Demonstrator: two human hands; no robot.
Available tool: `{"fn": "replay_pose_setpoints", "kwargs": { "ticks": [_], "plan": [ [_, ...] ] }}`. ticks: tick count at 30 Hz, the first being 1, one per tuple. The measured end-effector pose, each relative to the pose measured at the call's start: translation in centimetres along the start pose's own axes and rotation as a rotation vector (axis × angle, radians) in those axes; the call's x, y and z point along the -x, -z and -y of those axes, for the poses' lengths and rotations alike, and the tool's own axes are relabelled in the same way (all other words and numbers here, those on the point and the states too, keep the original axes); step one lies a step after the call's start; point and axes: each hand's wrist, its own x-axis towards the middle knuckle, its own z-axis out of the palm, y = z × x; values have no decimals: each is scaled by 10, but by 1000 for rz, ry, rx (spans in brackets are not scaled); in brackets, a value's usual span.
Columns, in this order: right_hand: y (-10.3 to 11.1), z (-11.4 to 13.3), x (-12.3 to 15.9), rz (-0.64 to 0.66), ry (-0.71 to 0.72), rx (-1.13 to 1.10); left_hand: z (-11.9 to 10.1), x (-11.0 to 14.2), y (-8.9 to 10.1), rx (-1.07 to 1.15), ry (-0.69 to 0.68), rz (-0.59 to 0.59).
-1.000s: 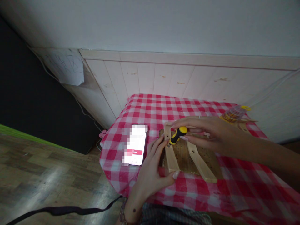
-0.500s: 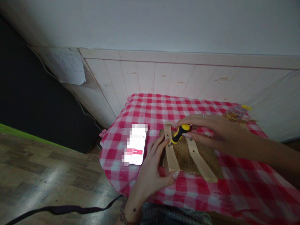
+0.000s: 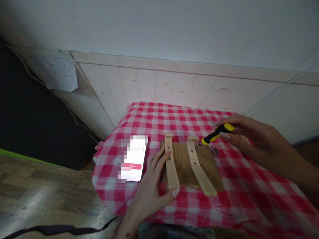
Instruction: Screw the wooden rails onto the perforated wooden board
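My right hand [image 3: 245, 134] grips a yellow-and-black screwdriver [image 3: 214, 135], its tip pointing down left above the far right edge of a brown wooden board [image 3: 183, 167] dotted with small holes. Two pale, bent wooden strips lie across that board. My left hand [image 3: 156, 184] holds the left strip [image 3: 171, 174], fingertips along its left side and thumb at its near end. A screw sits in this strip beside a bare hole. The right strip [image 3: 205, 181] also has a screw and a hole, and no hand touches it.
A lit phone [image 3: 136, 159] lies left of my left hand. Several loose screws [image 3: 215, 152] rest right of the board. All sits on a red-and-white checked tablecloth [image 3: 159, 116], with a white panelled wall [image 3: 169, 86] behind and a dark panel [image 3: 37, 116] at left.
The screwdriver has lifted off the left strip's screw and moved right with my right hand. My left hand stays on the left strip. The whole view has shifted slightly.
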Motion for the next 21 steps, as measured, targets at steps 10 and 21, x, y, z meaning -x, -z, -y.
{"fn": "replay_pose_setpoints", "kwargs": {
  "ticks": [10,21],
  "plan": [
    [-14,-20,18,75,34,4,-22,7,15,-121,-127,-81],
    [-12,-19,14,219,111,67,-64,-19,-50,-738,-387,-206]
  ]
}}
